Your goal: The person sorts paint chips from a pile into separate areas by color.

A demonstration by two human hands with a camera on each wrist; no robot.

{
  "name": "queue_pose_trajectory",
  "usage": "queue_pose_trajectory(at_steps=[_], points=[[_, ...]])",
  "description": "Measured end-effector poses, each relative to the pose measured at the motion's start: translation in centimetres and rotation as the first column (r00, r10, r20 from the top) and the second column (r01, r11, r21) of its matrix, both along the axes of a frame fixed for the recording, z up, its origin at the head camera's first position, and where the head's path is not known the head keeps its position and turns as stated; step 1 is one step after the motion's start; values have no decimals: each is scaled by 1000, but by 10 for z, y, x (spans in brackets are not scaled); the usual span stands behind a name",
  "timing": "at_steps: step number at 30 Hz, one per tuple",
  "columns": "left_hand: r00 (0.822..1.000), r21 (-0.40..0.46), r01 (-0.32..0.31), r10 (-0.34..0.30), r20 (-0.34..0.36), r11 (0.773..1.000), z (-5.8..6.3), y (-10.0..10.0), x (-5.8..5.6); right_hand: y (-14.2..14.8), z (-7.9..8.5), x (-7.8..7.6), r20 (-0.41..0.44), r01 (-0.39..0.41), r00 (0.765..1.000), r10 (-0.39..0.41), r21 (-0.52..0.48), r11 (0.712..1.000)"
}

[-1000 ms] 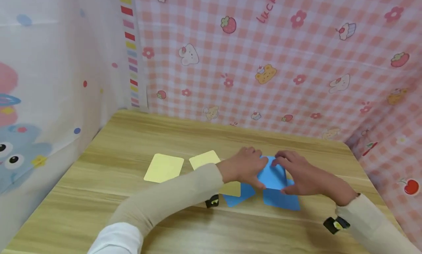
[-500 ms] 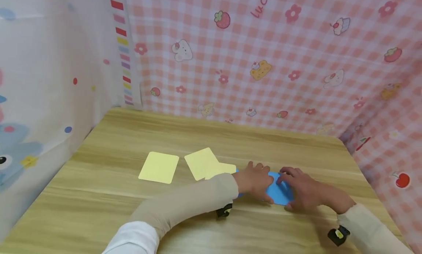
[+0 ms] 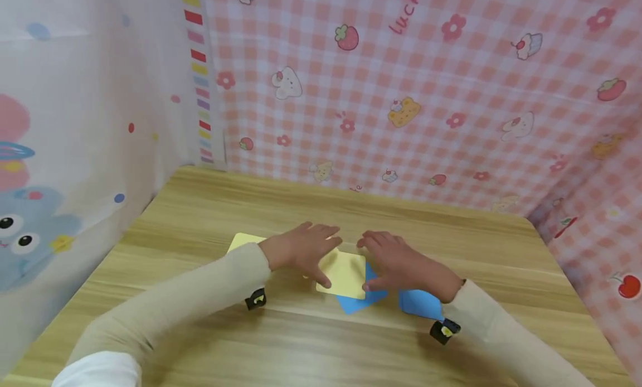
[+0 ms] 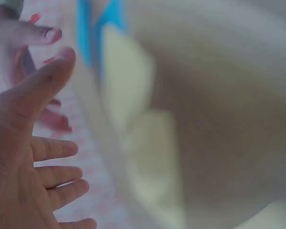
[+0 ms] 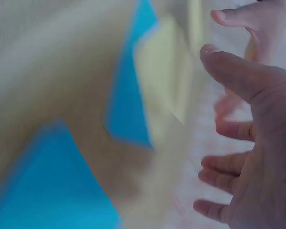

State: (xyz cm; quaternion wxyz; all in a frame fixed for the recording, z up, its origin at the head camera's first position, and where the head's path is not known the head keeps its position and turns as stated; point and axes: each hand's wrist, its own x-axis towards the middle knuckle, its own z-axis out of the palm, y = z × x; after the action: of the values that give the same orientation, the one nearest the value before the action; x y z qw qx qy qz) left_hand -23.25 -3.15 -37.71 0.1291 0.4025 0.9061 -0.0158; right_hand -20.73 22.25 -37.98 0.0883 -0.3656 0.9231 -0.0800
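My left hand [image 3: 305, 252], fingers spread, hovers at the left side of a yellow rounded-corner card [image 3: 345, 274]. My right hand [image 3: 408, 267] faces it from the right, its thumb near the card's right edge. Both wrist views show the hands apart from the cards, holding nothing. The yellow card overlaps a blue card [image 3: 353, 304] beneath it. Another blue card [image 3: 420, 304] lies to the right, partly hidden by my right wrist. Behind my left forearm shows part of a further yellow card [image 3: 244, 241]. A yellow card [image 4: 152, 157] also appears, blurred, in the left wrist view.
The cards lie on a wood-grain table [image 3: 301, 342]. A pink checked cloth [image 3: 441, 69] hangs behind and at the right, and a white printed cloth [image 3: 100, 97] at the left. Each wrist wears a small black device [image 3: 444, 331].
Both hands have left the blue card at the right, which now lies on the table, and moved left to either side of the middle yellow card.
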Motion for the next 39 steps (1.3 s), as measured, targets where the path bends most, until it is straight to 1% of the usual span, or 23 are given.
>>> queue_pose_trajectory(at_steps=[2,4,6,8,11,13,15,17,19,24,27,30,34,39], points=[[1000,6,15,-15,23,1000,-14,1,4,-9,-15,0,30,-8,1000,7,44,999],[999,26,35,-36,33,999,-26,2,6,-14,-27,1,43,-21,999,19,45,999],[998,44,52,-53,17,998,-34,3,6,-17,-35,1,60,-30,998,29,20,999],[997,56,70,-68,-23,996,-38,3,5,-18,-40,2,68,-43,997,45,-21,999],[995,89,88,-84,-52,992,-39,3,2,-21,-42,3,65,-52,996,56,-56,997],[995,114,93,-89,-40,989,-38,3,1,-22,-42,4,61,-49,997,53,-61,997],[996,132,90,-90,-12,987,-38,4,1,-22,-42,5,60,-42,997,46,-63,997],[996,137,86,-88,7,987,-38,5,2,-22,-42,5,67,-38,997,43,-69,997],[996,128,86,-88,8,988,-39,7,4,-22,-43,5,72,-40,996,45,-74,996],[993,88,108,-103,-59,990,-41,12,5,-20,-43,1,73,-52,996,58,-88,995],[992,89,107,-100,-77,990,-41,13,3,-19,-43,-1,61,-56,996,63,-101,993],[993,112,105,-99,-57,988,-42,14,1,-19,-44,-2,57,-54,997,60,-101,993],[992,134,123,-121,-21,983,-44,14,-2,-19,-45,0,81,-46,995,53,-85,995],[990,153,136,-141,26,979,-39,12,-5,-19,-43,1,107,-49,993,59,-91,995]])
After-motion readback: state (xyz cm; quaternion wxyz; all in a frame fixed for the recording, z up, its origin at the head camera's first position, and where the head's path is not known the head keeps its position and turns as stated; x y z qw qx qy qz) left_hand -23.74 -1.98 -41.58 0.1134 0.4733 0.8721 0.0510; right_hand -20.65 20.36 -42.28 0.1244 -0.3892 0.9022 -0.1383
